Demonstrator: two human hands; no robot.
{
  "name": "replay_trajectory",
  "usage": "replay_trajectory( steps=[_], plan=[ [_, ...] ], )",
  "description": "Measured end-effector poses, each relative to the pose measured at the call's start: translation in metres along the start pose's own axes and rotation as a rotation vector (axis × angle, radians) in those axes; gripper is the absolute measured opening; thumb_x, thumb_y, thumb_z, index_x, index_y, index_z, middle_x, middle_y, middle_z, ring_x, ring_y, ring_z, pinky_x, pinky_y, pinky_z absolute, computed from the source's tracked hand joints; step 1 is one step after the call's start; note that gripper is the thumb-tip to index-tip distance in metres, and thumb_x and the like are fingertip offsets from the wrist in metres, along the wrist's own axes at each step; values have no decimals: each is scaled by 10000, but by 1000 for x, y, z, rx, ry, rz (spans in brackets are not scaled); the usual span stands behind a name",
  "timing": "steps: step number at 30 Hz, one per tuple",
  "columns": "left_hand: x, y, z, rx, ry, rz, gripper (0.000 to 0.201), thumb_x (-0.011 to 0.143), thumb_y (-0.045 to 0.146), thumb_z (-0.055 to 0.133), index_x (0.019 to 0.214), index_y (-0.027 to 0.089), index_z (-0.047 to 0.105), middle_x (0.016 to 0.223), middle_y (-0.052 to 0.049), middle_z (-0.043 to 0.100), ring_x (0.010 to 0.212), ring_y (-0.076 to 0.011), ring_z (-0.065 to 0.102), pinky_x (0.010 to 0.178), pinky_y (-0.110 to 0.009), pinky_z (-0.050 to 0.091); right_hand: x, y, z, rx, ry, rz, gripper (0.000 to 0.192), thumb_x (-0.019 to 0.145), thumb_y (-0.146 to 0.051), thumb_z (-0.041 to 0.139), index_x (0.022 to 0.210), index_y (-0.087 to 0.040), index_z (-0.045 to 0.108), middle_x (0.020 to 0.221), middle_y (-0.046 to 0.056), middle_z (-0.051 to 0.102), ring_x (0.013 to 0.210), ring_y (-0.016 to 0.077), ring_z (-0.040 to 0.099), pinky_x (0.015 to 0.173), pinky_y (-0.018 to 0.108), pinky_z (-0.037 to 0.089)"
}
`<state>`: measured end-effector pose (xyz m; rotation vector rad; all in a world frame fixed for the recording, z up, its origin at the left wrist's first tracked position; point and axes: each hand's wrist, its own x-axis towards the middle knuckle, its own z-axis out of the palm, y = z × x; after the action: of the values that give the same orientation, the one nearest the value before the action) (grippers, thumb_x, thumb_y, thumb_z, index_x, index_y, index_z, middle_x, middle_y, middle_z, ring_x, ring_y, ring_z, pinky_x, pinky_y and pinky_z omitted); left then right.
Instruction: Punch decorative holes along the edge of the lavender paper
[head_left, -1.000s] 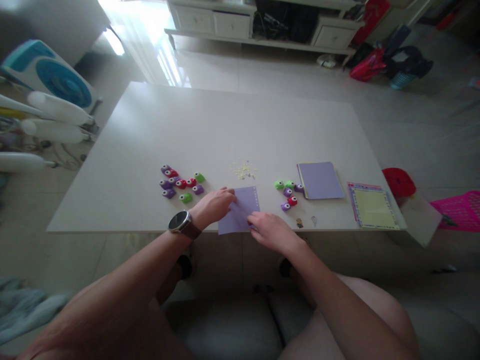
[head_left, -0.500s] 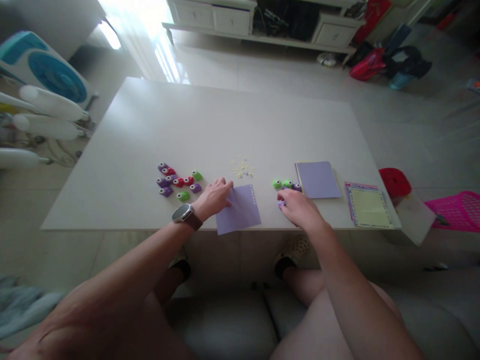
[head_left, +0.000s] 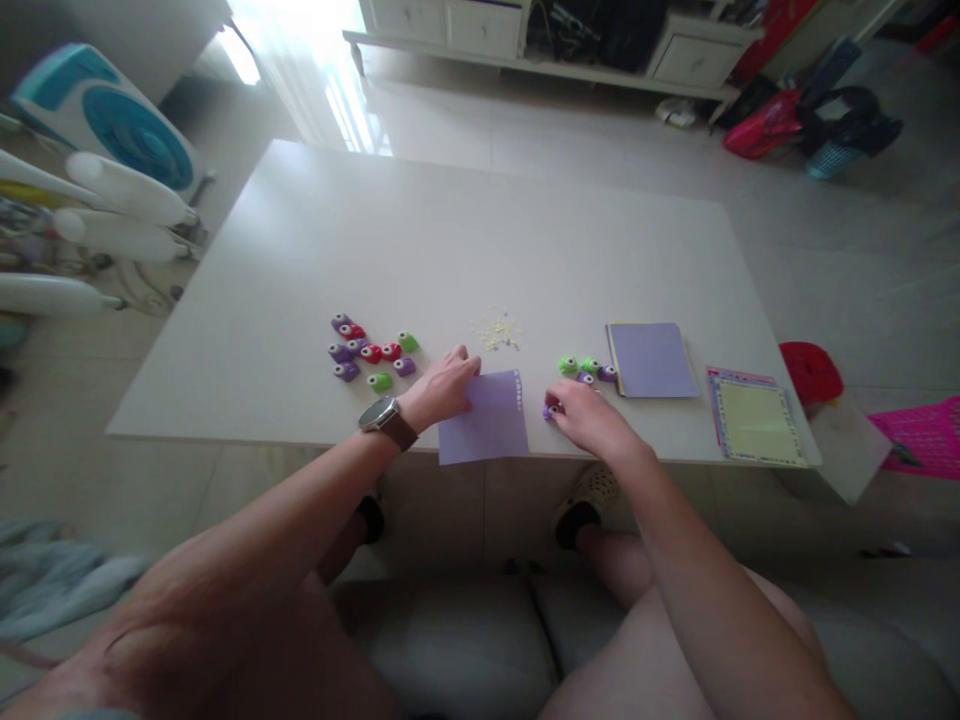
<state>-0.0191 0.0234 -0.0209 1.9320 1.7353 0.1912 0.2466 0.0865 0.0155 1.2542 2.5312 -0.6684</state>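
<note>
With one edge of our purple sheet (head_left: 482,418) already punched, our left hand (head_left: 444,387) presses it flat while our right hand (head_left: 589,415) pinches a small purple punch (head_left: 550,410).

Purple paper stack (head_left: 652,359), yellow pad (head_left: 756,421), paper confetti (head_left: 497,331), fan (head_left: 112,130) beside table (head_left: 450,240).

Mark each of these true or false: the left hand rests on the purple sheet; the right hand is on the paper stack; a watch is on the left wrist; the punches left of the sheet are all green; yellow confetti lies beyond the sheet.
1. The left hand rests on the purple sheet. True.
2. The right hand is on the paper stack. False: it grips a small purple punch beside the sheet.
3. A watch is on the left wrist. True.
4. The left punches are all green. False: purple, red and green.
5. Yellow confetti lies beyond the sheet. True.
</note>
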Motion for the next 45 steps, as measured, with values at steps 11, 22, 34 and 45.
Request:
replay_trajectory(
  steps=[11,22,34,45],
  plan=[
    [-1,10,-12,-117,-49,-34,328,902,103,488,1166,214,648,967,-65,710,855,-212,610,703,-306,399,-8,-11,-5,-25,4,28,91,954,-128,659,936,-199,714,1024,47,746,977,201,680,803,264,417],
    [2,5,-10,-110,-25,-21,374,907,110,472,1221,219,642,1001,-80,727,895,-234,648,724,-310,448,-9,-21,-10,-79,70,-53,86,970,-151,659,956,-210,719,1029,37,743,957,206,672,752,276,404],
    [1,7,-12,-104,-36,-34,418,893,91,463,1262,211,618,992,-81,723,866,-224,644,705,-303,439,-10,-22,-7,-109,88,-94,87,976,-161,648,943,-211,711,1002,31,733,911,193,653,746,275,383],
    [2,8,-13,-121,-35,-29,412,898,93,454,1257,210,619,965,-77,718,838,-218,639,690,-301,428,-11,-24,-7,-121,84,-117,136,956,-112,625,940,-218,709,998,22,731,893,192,652,724,286,370]
  ],
)
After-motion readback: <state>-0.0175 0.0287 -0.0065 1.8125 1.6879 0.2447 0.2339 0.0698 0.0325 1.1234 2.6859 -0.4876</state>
